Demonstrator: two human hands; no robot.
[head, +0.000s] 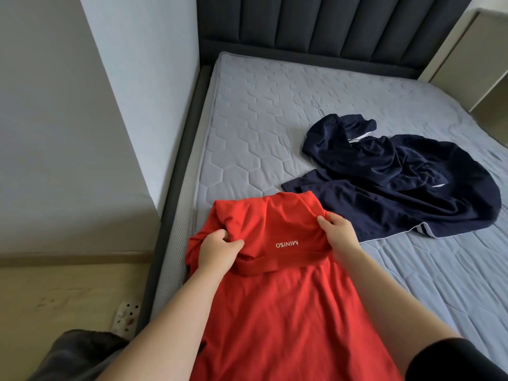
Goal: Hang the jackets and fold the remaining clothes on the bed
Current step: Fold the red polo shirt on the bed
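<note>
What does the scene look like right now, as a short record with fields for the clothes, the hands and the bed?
held garment: red shirt with white MINISO print
left hand: grips the shirt's folded top edge
right hand: grips the same edge, opposite side
other clothes: crumpled navy clothing with white trim, on mattress
bed: grey quilted mattress, dark padded headboard

We see through one wide head-worn camera, facing forward and down across the bed [261, 119]. Our left hand [217, 251] and right hand [339, 232] sit close; the headboard [330, 23] lies far.
</note>
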